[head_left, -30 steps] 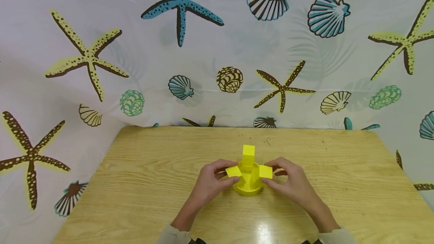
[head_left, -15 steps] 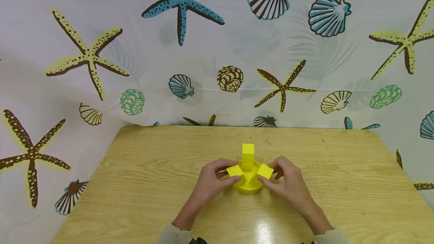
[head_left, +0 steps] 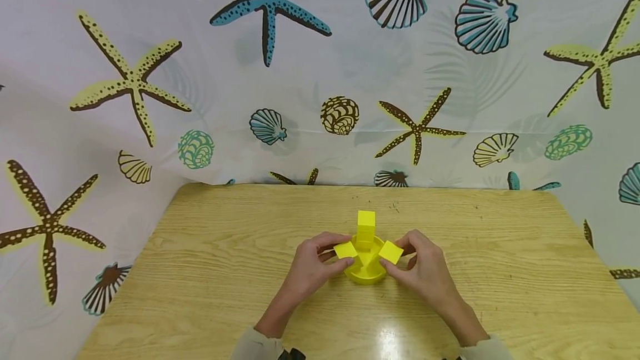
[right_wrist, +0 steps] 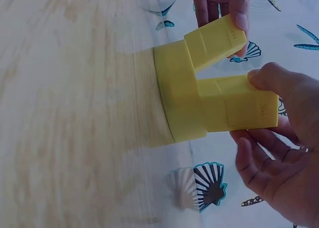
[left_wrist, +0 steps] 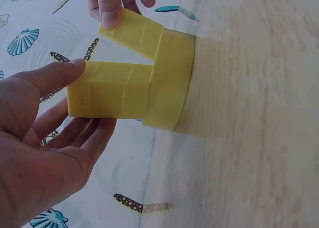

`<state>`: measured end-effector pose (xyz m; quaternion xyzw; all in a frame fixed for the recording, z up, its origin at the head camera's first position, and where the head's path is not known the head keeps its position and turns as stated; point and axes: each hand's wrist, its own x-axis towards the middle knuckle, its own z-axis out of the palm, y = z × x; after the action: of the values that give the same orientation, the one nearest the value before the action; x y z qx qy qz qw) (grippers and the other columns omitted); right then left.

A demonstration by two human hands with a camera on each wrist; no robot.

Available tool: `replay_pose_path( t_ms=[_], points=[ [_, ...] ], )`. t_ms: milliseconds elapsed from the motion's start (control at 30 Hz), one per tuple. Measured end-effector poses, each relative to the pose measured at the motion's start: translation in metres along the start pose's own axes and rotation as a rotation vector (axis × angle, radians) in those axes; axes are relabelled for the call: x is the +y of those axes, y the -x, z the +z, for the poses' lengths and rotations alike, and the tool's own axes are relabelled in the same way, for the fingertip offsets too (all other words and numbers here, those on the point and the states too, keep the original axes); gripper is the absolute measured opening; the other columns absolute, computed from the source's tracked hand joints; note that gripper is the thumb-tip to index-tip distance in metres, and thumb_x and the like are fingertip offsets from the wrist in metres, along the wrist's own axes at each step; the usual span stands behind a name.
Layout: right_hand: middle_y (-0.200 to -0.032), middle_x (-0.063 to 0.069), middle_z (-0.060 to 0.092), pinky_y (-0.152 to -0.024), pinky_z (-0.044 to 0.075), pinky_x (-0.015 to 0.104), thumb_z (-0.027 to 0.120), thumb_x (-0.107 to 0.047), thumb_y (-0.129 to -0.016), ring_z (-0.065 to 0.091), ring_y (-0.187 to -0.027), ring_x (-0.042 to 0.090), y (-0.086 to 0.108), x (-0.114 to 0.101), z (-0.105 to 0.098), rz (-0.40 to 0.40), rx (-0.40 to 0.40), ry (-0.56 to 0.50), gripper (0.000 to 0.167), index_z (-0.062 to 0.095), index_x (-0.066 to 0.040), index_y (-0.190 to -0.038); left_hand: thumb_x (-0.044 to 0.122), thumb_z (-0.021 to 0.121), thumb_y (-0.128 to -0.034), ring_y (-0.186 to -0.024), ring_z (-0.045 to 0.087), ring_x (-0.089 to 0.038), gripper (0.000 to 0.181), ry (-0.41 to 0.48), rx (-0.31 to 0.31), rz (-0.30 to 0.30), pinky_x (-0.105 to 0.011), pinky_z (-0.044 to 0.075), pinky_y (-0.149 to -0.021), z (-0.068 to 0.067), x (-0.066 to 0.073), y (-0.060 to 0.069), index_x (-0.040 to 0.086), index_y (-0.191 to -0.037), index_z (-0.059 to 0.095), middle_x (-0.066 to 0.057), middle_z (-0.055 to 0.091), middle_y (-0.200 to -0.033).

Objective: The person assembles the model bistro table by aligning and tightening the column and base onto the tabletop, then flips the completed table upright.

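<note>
A round yellow base (head_left: 365,279) with a low wall sits on the table, and three square yellow blocks rise from it. My left hand (head_left: 307,271) pinches the left block (head_left: 346,249) between thumb and fingers. On the other side, my right hand (head_left: 425,271) holds the right block (head_left: 390,252) the same way. Both held blocks lean outward a little, their lower ends at the base (left_wrist: 172,81) in the left wrist view. The rear block (head_left: 366,226) stands upright, untouched by either hand. Small raised marks show on the right block (right_wrist: 244,103), too faint to read.
The wooden table (head_left: 225,249) extends around the base on all sides. Behind it and along both sides hangs a white cloth (head_left: 310,71) printed with starfish and shells. A bright light reflection lies on the tabletop in front of the base.
The right block has turned so that its top sits cornerwise, and my right hand has shifted slightly left with it. My left hand and its block look nearly the same.
</note>
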<state>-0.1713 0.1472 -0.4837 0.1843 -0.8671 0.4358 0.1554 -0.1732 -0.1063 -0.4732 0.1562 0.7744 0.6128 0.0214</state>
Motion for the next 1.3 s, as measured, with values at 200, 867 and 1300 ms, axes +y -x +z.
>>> replay_pose_path(
  t_ms=[200,867,1300],
  points=[
    [-0.114,0.007,0.069,-0.071,0.064,0.032,0.09,-0.023,-0.082,0.069,-0.097,0.024,0.0,0.004,-0.005,0.072,-0.137,-0.141,0.044,0.066,-0.008,-0.116,0.006,0.081,-0.0885,-0.128,0.058,-0.034,0.049,-0.012,-0.052,-0.021,-0.04,0.051,-0.106,-0.003,-0.003,-0.001,0.0,-0.134,0.064,-0.015,0.062,-0.135],
    [-0.124,0.015,0.069,-0.084,0.062,0.035,0.09,-0.011,-0.079,0.072,-0.1,0.03,0.005,0.02,0.01,0.127,-0.272,-0.086,0.063,0.06,0.0,-0.134,-0.001,0.087,-0.079,-0.128,0.058,-0.038,0.074,-0.202,-0.08,-0.093,-0.049,0.049,-0.108,0.01,-0.029,-0.005,0.0,-0.144,0.052,-0.019,0.056,-0.142],
    [-0.114,0.006,0.072,-0.082,0.062,0.029,0.086,-0.021,-0.085,0.069,-0.105,0.028,0.002,0.015,-0.003,0.155,-0.198,-0.178,0.045,0.07,-0.008,-0.125,0.013,0.078,-0.0932,-0.123,0.061,-0.031,0.052,-0.032,-0.096,-0.108,-0.037,0.055,-0.101,0.002,-0.016,-0.008,0.001,-0.14,0.058,-0.013,0.063,-0.132]
  ],
)
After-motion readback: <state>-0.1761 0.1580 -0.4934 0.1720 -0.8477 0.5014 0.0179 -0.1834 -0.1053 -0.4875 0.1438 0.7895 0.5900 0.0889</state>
